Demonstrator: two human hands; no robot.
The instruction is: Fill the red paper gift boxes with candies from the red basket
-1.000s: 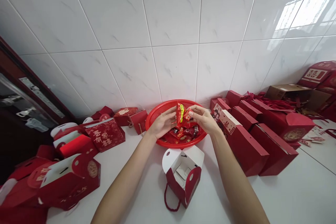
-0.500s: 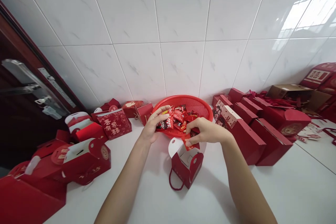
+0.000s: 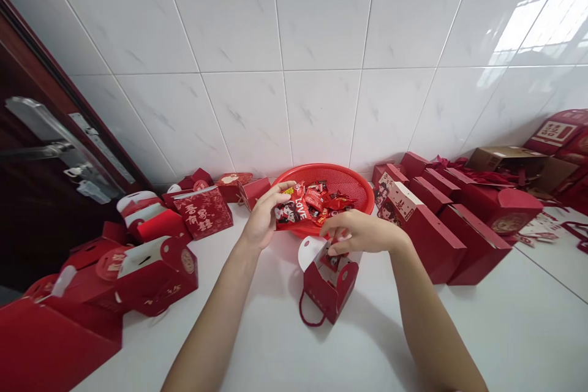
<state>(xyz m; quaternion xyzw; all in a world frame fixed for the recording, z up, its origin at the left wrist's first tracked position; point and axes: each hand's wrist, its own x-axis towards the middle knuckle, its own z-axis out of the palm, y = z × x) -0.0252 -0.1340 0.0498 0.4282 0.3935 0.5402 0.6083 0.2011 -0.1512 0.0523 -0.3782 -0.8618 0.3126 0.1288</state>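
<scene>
My left hand (image 3: 266, 213) grips a red candy packet (image 3: 293, 209) printed "LOVE" with cartoon figures, at the near left rim of the red plastic basket (image 3: 362, 187). Wrapped candies (image 3: 321, 201) are heaped in that basket. Over the open top of a small dark red gift box (image 3: 327, 291), my right hand (image 3: 361, 231) hangs with its fingers curved and apart. Just below those fingertips, a small red packet (image 3: 331, 261) lies inside the box. The box has white flaps raised and a cord handle (image 3: 309, 318) hanging on its left side.
Closed red gift boxes (image 3: 156, 278) line the left side, near a door handle (image 3: 41, 128). Taller red boxes (image 3: 429, 239) stand in rows at right, with a cardboard carton (image 3: 505, 159) behind. A tiled wall (image 3: 321, 110) backs the white table (image 3: 275, 349).
The small red packet has gone from my right fingers down into the gift box. My left hand has turned the LOVE packet so its printed front shows more fully.
</scene>
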